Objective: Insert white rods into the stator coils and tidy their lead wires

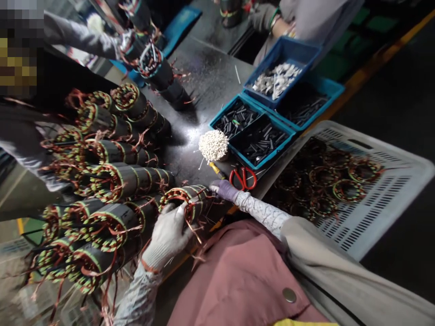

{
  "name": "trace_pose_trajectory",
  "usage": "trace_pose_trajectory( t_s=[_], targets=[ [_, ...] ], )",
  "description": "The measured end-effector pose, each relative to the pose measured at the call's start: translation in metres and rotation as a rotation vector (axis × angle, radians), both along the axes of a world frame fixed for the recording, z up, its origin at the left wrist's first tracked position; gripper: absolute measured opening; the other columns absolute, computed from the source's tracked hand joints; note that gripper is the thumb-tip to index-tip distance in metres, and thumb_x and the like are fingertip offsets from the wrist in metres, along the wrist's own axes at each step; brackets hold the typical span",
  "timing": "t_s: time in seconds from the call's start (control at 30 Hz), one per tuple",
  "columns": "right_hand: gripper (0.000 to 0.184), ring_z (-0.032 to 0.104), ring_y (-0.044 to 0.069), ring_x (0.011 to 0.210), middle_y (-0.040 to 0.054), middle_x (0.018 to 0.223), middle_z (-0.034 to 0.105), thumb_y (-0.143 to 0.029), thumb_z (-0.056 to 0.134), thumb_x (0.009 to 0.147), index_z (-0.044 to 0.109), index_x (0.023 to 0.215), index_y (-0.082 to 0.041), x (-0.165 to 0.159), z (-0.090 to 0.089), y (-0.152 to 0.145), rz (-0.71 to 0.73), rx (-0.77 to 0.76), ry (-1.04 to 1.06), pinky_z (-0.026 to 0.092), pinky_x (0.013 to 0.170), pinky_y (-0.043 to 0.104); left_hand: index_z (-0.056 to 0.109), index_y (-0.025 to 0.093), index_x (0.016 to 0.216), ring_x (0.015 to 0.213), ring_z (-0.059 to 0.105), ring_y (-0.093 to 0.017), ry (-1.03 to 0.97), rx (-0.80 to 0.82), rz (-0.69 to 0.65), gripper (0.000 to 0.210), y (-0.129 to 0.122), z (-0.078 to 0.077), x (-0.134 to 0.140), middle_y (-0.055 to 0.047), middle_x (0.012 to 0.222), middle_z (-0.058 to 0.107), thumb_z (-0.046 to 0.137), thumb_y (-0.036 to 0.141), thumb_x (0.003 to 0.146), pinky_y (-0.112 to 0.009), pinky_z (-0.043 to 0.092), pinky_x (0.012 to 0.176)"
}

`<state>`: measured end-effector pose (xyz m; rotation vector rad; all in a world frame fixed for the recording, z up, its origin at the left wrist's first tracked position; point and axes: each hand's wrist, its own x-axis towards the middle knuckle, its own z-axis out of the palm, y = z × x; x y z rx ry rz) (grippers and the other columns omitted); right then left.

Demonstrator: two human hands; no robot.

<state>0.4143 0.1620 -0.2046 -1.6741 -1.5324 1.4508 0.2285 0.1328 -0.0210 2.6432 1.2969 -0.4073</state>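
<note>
A wire-wound motor stator [199, 192], with copper windings and green insulation at its open end, lies at the near edge of the table. My left hand [171, 231], in a white knit glove, grips its rim, the fingers partly inside the bore. At the stator's other end is my right hand [226, 190] in a purple-grey glove. Its fingers are bent and partly hidden, so I cannot make out a hold. Just beyond it lie a yellow-handled tool [215, 168] and red-handled scissors [243, 179]. A bundle of thin white sticks or tubes [213, 146] stands behind them.
Stacked stators [127, 181] crowd the left side, loose wires sticking out. Blue bins [295, 129] hold short black tubes and white pieces. A white crate [390, 213] with more stators stands right. One co-worker's sleeve [84, 38] and another's gloved hand [263, 18] are across the table.
</note>
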Motion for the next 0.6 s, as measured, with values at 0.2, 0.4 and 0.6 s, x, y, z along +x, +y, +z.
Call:
trace_pose_trajectory(
  t_s=[0.2, 0.4, 0.6],
  targets=[
    [0.030, 0.064, 0.018, 0.094, 0.0059, 0.101, 0.070, -0.026, 0.046, 0.090, 0.064, 0.112, -0.020, 0.096, 0.036, -0.026, -0.211, 0.186, -0.233, 0.048, 0.085, 0.029, 0.049, 0.014, 0.124, 0.107, 0.059, -0.033, -0.034, 0.095, 0.061, 0.049, -0.007, -0.006, -0.014, -0.011, 0.093, 0.071, 0.047, 0.043, 0.085, -0.041, 0.051, 0.079],
    [0.029, 0.060, 0.021, 0.104, 0.0082, 0.113, 0.065, -0.026, 0.051, 0.089, 0.066, 0.113, -0.022, 0.172, 0.066, 0.031, 0.049, 0.141, -0.790, 0.044, 0.087, 0.031, 0.045, 0.012, 0.125, 0.093, 0.066, -0.029, -0.133, 0.143, -0.077, 0.049, -0.007, -0.014, -0.012, -0.013, 0.096, 0.071, 0.048, 0.037, 0.083, -0.048, 0.044, 0.092],
    [0.021, 0.062, 0.027, 0.091, 0.0157, 0.106, 0.064, -0.028, 0.063, 0.080, 0.071, 0.097, -0.017, 0.143, 0.041, 0.074, 0.241, 0.026, -0.865, 0.045, 0.073, 0.034, 0.052, 0.012, 0.120, 0.098, 0.064, -0.030, 0.002, 0.040, 0.033, 0.049, -0.001, -0.011, 0.002, -0.015, 0.102, 0.070, 0.056, 0.032, 0.076, -0.050, 0.040, 0.099]
  ],
)
